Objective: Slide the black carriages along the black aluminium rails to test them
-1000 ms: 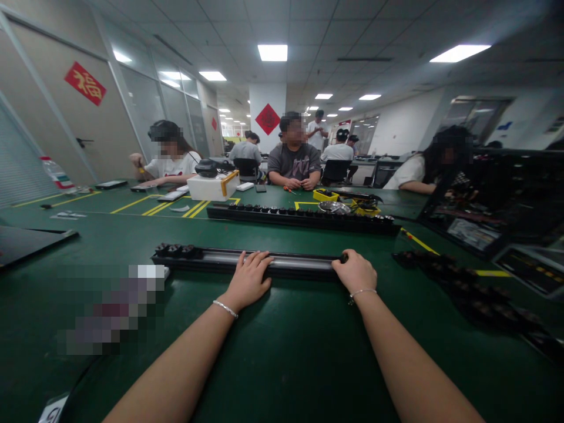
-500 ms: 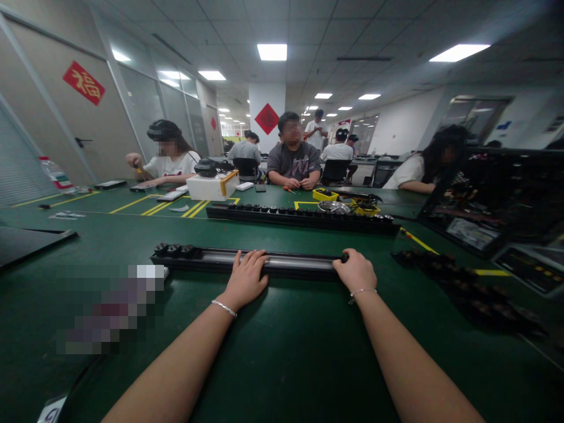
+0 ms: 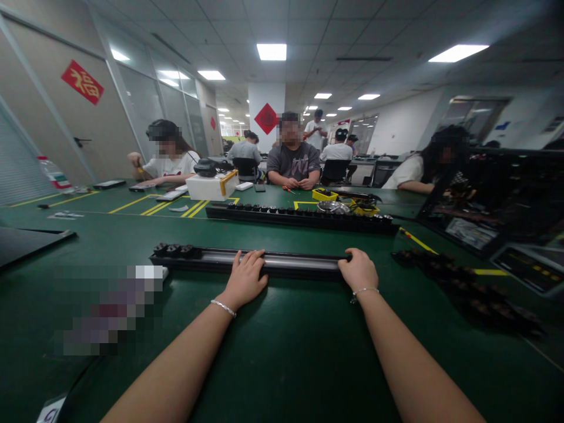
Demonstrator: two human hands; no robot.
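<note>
A long black rail (image 3: 304, 262) with a shiny grey channel lies crosswise on the green table in front of me. Several small black modules (image 3: 176, 251) sit in its left end. My left hand (image 3: 247, 276) grips the middle of the rail, fingers over the far edge and thumb on the near side. At the rail's right end, my right hand (image 3: 360, 271) is closed with fingers curled down. A dark bit shows by its fingertips, but what it holds there is hidden. Farther back lies a second black rail (image 3: 299, 217) filled with modules.
A dark row of modules (image 3: 467, 288) lies on the right, near a large black panel (image 3: 476, 194). Yellow trays (image 3: 325, 194) and a metal bowl (image 3: 333, 207) stand behind the far rail. A white box (image 3: 207, 189) is at back left. Several people sit around.
My right hand has shifted slightly to the right along the rail's end. My left hand and the rail stay almost where they were.
</note>
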